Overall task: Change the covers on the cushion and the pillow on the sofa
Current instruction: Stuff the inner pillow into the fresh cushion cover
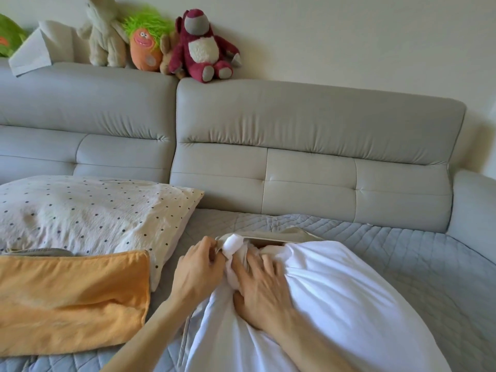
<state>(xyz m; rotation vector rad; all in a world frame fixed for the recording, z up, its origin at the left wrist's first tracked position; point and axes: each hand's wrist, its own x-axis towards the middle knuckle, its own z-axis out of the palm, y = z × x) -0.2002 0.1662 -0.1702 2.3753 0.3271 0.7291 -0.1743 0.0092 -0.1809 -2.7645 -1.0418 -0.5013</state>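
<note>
Your left hand (200, 264) pinches the edge of the cover (292, 232). Your right hand (261, 285), just beside it, presses flat on the white cushion (349, 304). The cushion looks soft, light and squishy. Grab a corner and push it in.

Open passage over the quilted seat (402, 253), right of the white cushion (335, 291), to the armrest (475, 205). Left side obstructed: orange cover (72, 299), dotted pillow (88, 213) behind it. Far edge closed by the backrest (308, 130).
</note>
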